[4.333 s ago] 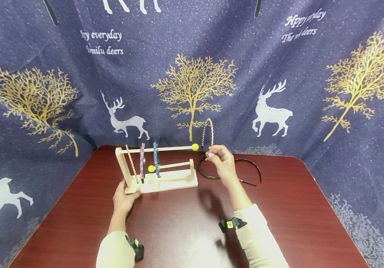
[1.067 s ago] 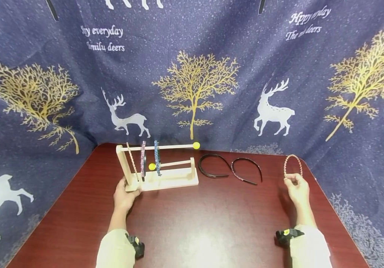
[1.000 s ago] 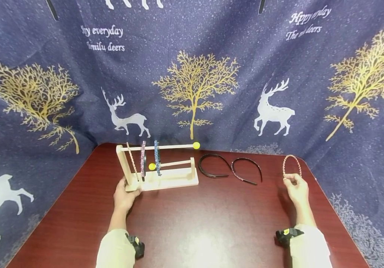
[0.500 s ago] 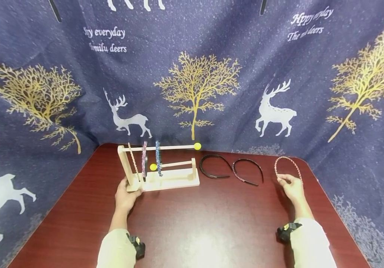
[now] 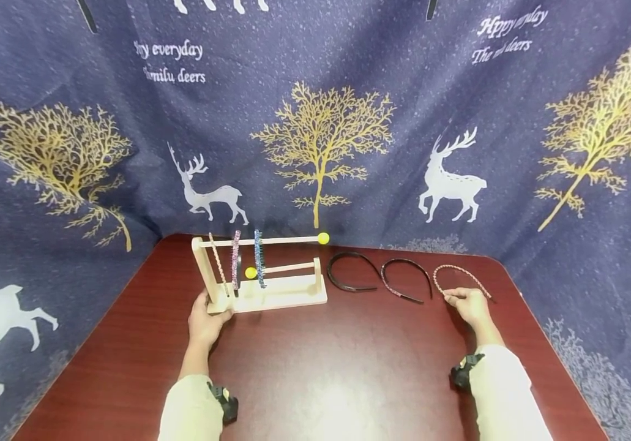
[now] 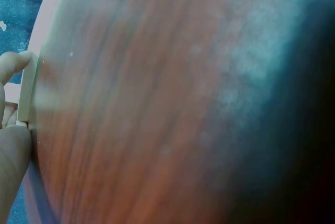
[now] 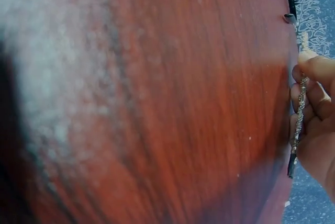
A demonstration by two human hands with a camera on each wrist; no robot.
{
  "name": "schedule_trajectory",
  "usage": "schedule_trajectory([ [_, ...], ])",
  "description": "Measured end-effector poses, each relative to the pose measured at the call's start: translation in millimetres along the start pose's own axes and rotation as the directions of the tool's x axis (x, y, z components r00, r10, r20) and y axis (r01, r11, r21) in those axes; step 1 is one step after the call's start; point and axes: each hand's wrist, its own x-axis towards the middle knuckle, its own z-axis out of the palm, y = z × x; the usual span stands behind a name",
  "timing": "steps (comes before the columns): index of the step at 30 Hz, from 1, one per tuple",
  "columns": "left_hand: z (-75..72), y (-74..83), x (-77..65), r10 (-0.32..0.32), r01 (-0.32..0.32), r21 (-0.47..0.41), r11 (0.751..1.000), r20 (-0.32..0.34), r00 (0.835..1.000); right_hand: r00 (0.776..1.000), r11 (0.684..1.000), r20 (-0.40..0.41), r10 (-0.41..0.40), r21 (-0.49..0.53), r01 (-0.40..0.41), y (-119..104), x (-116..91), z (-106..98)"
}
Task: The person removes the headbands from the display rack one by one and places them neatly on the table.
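Note:
My right hand [image 5: 470, 307] pinches a braided, beaded headband [image 5: 458, 268] by one arm, low over the right back of the table. In the right wrist view the headband [image 7: 300, 111] runs between the thumb and curled fingers, its black tip pointing down. At the left, my left hand [image 5: 204, 324] grips the near left end of a pale wooden stand [image 5: 287, 296], thumb on the base's front edge. On the stand's upper rod hang a thin beige headband [image 5: 217, 260], a pink glitter headband [image 5: 235, 257] and a blue glitter headband [image 5: 259, 257].
A black headband [image 5: 343, 287] and a black headband with a pinkish patterned part [image 5: 402, 296] lie between the stand and my right hand. Yellow balls cap the upper rod [image 5: 323, 238] and lower rod [image 5: 251, 272]. A patterned curtain [image 5: 315, 153] hangs behind the table [image 5: 348, 367].
My right hand first carried the braided headband from beside the stand to the far right. Since then it has come back leftward, tilting the headband down flatter toward the table. My left hand stays put.

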Motion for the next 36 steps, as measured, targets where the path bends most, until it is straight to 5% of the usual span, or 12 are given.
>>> schedule_trajectory([
  [13,0.0,0.9,-0.1,0.002,-0.002,0.0,1.0,0.012,1.0,0.998,0.999,0.065,-0.003,-0.052,0.007,-0.3,1.9,-0.9],
  [22,-1.0,2.6,0.4,0.012,-0.011,-0.008,1.0,0.012,1.0,0.998,0.997,-0.006,-0.063,-0.048,0.062,-12.4,-8.6,-0.8],
  [31,-2.0,1.2,0.5,0.011,-0.011,-0.01,1.0,0.011,1.0,0.997,0.995,-0.072,-0.003,0.099,0.011,-35.8,-21.9,0.8],
  [36,-1.8,-0.8,1.1,0.012,-0.011,-0.017,1.0,0.017,1.0,0.996,0.961,-0.083,0.021,0.278,0.003,-52.5,-31.9,-0.2],
])
